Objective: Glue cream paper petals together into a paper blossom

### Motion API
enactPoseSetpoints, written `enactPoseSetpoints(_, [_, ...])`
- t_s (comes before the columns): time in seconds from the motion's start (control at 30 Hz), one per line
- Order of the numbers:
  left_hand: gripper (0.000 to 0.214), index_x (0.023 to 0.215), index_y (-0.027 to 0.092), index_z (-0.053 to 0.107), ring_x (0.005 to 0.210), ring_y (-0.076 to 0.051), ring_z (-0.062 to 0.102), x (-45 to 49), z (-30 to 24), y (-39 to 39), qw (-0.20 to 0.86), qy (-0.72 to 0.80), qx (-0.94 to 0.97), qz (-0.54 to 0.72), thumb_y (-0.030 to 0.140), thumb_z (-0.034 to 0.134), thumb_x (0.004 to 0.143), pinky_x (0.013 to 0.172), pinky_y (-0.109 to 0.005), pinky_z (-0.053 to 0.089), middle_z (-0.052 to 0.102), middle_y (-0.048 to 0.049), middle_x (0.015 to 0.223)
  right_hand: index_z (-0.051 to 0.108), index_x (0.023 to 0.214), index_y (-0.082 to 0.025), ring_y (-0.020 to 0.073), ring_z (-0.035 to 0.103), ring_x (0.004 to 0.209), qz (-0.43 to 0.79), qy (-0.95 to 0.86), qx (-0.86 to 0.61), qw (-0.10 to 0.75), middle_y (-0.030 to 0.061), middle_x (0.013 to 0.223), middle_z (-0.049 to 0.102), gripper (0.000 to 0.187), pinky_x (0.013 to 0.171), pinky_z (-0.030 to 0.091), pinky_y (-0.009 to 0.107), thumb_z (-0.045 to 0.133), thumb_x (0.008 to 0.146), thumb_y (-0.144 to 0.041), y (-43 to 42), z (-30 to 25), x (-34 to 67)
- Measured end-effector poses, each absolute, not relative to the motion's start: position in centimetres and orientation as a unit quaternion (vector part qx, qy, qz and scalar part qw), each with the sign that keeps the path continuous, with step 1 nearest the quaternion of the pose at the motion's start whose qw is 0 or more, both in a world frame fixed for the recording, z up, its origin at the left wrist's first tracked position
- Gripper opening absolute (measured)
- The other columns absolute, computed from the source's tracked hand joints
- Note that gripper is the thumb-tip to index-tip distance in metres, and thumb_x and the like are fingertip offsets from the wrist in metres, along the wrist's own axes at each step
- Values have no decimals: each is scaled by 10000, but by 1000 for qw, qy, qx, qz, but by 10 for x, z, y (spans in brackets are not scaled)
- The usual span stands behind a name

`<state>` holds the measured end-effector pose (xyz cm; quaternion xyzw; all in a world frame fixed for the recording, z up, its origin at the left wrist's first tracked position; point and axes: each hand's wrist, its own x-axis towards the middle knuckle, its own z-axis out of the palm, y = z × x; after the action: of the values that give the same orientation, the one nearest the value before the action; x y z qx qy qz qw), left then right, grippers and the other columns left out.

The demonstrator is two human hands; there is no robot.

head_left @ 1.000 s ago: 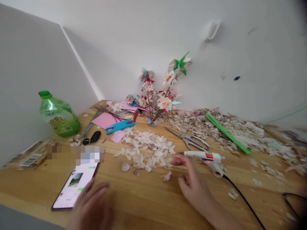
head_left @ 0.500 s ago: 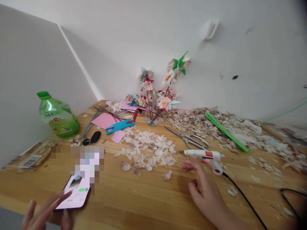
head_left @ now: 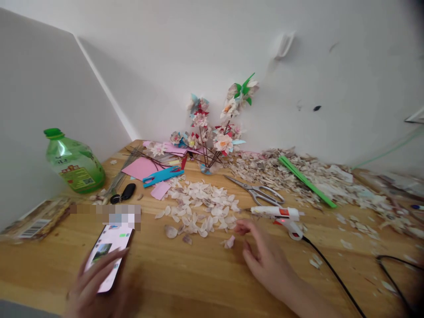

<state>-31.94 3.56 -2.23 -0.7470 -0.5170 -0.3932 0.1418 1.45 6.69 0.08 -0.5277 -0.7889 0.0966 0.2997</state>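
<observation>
My left hand (head_left: 91,285) is over the lit phone (head_left: 115,236) on the wooden table, fingers stretched out across the lower part of its screen. My right hand (head_left: 263,254) hovers or rests at the near side of a pile of pale dried petals (head_left: 202,201); its fingers are loosely bent, with thumb and index apart and nothing between them. A single pinkish petal (head_left: 229,242) lies just left of these fingertips. Beyond the right hand lies a white glue gun (head_left: 276,213), its red light on, with silver scissors (head_left: 260,193) behind it.
Handmade flowers (head_left: 223,142) stand in a small cup by the wall. At the left are a green bottle (head_left: 77,165), a packet (head_left: 36,221) and a black key fob (head_left: 128,192). Petal scraps (head_left: 265,165) cover the back right; a black cable (head_left: 331,274) trails forward.
My left hand has moved up and right over the phone, whose screen content has shifted. My right hand has shifted left, closer to the single petal. The view has turned slightly right.
</observation>
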Motion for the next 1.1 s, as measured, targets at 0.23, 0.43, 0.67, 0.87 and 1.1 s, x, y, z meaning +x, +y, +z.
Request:
enactPoseSetpoints(0.23, [406,1123,156,459,930,-249,605,-227,-11,76,98,-473,-836,-258,169,517,722,770,-378,513,664,-87,961,412,1121,-187,234,548,976,102,-819,-510,242,108,1054,572,416,823,458,425,421,734,-36,72,2,3])
enactPoseSetpoints(0.43, [376,1115,125,472,815,-228,612,-214,-13,85,41,-529,-816,-227,147,478,739,707,-379,517,649,-93,892,404,1128,-196,216,579,922,110,-801,-528,258,93,1015,596,375,795,478,400,431,773,-78,74,-5,13])
enactPoseSetpoints(0.67, [243,1027,193,514,784,-224,628,-224,-13,84,-108,-578,-767,-258,200,420,802,684,-383,500,657,-80,875,407,1111,-201,205,598,874,143,-780,-524,310,71,943,615,334,770,478,391,421,788,-117,69,0,9])
enactPoseSetpoints(0.87, [401,1004,217,408,691,-158,632,-209,10,91,-550,-517,-519,-400,268,633,677,679,-301,488,628,18,700,428,1050,-229,168,590,827,333,-684,-520,389,32,899,597,280,771,472,345,461,779,-165,69,12,-9])
enactPoseSetpoints(1.1, [540,969,187,441,582,-160,649,-182,25,98,-738,-443,-333,-384,207,756,532,542,-261,492,637,21,677,441,940,-237,162,572,804,548,-535,-452,458,2,827,567,296,737,465,324,617,721,-331,75,14,-24])
